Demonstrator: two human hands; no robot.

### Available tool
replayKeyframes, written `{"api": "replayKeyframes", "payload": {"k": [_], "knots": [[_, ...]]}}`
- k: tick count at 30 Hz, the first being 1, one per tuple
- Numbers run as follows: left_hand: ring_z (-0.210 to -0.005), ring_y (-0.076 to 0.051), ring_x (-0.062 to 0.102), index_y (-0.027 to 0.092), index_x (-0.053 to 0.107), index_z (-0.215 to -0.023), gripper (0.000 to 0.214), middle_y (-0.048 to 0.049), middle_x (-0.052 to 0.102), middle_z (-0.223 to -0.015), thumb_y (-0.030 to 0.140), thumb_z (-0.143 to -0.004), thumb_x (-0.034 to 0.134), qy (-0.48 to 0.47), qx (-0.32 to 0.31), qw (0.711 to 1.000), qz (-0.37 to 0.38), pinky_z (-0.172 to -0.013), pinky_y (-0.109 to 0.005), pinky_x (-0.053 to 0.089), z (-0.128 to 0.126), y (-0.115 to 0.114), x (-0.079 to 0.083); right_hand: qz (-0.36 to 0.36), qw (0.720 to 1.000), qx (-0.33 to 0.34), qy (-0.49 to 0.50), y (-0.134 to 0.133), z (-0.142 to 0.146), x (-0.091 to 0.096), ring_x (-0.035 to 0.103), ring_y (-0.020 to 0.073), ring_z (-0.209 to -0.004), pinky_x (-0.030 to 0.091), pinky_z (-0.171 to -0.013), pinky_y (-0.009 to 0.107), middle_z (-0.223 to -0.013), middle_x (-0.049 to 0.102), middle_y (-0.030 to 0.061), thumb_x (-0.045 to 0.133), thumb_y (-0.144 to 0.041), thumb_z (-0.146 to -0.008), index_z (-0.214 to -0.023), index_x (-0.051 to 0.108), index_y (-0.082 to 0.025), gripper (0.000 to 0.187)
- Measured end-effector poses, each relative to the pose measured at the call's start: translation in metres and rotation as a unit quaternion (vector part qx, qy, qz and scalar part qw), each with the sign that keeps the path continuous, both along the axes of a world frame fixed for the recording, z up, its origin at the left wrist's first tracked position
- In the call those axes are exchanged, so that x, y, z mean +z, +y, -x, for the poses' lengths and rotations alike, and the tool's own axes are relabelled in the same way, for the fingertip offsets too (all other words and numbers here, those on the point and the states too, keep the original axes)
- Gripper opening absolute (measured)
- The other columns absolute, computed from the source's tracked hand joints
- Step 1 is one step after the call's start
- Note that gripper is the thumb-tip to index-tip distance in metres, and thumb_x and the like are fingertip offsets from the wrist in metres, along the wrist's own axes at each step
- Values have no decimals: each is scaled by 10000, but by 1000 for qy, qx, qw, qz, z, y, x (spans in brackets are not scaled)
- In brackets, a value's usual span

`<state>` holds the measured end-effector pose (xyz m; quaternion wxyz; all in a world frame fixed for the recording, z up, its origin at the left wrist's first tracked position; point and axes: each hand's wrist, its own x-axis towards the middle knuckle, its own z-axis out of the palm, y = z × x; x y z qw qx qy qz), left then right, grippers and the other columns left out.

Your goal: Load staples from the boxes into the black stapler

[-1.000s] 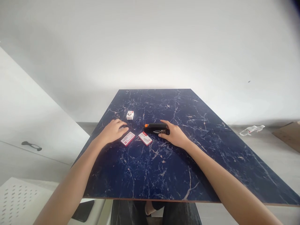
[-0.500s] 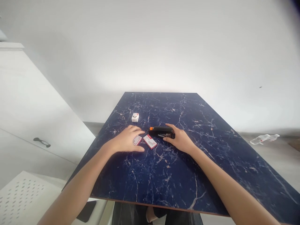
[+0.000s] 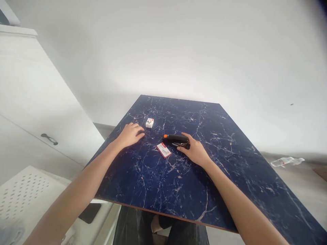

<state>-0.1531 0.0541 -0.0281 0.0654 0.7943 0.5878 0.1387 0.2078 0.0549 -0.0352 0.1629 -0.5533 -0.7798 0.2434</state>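
My right hand (image 3: 193,149) grips the rear of a black stapler (image 3: 176,139) with an orange tip, which lies on the table pointing left. Just in front of the stapler lies a flat red-and-white box (image 3: 164,150), untouched. My left hand (image 3: 130,134) is palm down near the table's left side, fingers curled with the thumb close to them. Whatever is beneath its palm is hidden. A small white box (image 3: 149,123) with red and dark print stands just beyond its fingertips, apart from them.
The dark blue marbled table (image 3: 184,190) stands by a white wall. To the left are a white cabinet with a dark handle (image 3: 49,139) and a white perforated surface (image 3: 24,190). A dark flat object (image 3: 90,213) lies below the table's left edge. Clear plastic packaging (image 3: 287,161) lies at right.
My left hand has moved left and away from me, its fingers drawing in. The small red-edged card under it no longer shows. My right hand stays on the stapler. The view has tilted slightly.
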Motion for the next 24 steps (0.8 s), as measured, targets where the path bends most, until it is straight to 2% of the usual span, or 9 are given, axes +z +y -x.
{"api": "replayKeyframes", "payload": {"k": [2,6,7,9,11,15,18,21,24], "knots": [[-1149,-312,595,239,735,-1192,371,-99,705,-1213,484,-977,558,-30,-43,999,-15,-1049,-537,433,-13,-8,7,-3,1000,-1,1,0,0,1,701,311,-1079,551,-911,435,-1229,720,96,710,-411,-889,-1540,416,-272,727],[-1307,-308,542,302,685,-1332,415,-66,677,-1352,483,-971,590,-89,-208,973,41,-1137,-539,398,-67,-33,15,-6,1000,4,8,-1,1,2,701,305,-1079,547,-915,420,-1234,722,96,718,-389,-893,-1530,427,-264,711],[-1308,-306,544,311,697,-1319,385,-66,686,-1340,450,-976,589,-92,-243,964,54,-1143,-537,396,-78,-37,14,-7,1000,5,12,-1,1,2,701,301,-1081,546,-920,415,-1239,721,96,721,-382,-893,-1524,433,-262,704],[-1281,-302,557,318,724,-1274,336,-73,690,-1320,407,-980,589,-93,-268,957,61,-1125,-523,417,-88,-41,12,-9,1000,4,20,-1,1,2,699,297,-1086,543,-934,414,-1254,718,92,729,-371,-890,-1518,440,-261,700],[-1217,-299,573,309,736,-1241,316,-86,692,-1271,410,-976,597,-81,-243,965,50,-1072,-506,452,-81,-37,8,-9,1000,4,24,-1,1,3,700,298,-1087,543,-941,419,-1256,718,88,736,-363,-885,-1518,440,-266,706],[-1101,-319,574,263,731,-1209,348,-101,690,-1149,476,-968,600,-14,-120,993,14,-976,-513,470,-46,-19,1,7,1000,8,25,1,1,5,708,302,-1075,552,-936,430,-1246,723,88,739,-354,-884,-1527,434,-278,715],[-1133,-361,553,228,717,-1223,384,-122,682,-1192,486,-964,600,28,-39,999,-19,-991,-562,436,-32,-12,-1,20,999,9,27,3,2,6,707,307,-1085,561,-928,445,-1271,713,98,715,-352,-905,-1540,412,-272,709],[-1238,-358,520,230,651,-1337,431,-113,652,-1321,465,-983,580,-15,-29,998,-47,-1053,-556,414,-41,-16,1,25,999,22,41,5,5,4,700,301,-1113,567,-928,447,-1287,706,98,694,-342,-920,-1551,391,-274,703],[-1292,-308,521,258,587,-1413,442,-84,642,-1376,435,-1010,551,-90,-71,993,-35,-1077,-504,430,-62,-23,2,20,998,34,55,6,10,-1,695,296,-1138,559,-962,453,-1280,707,100,704,-334,-913,-1545,401,-273,704]]}}
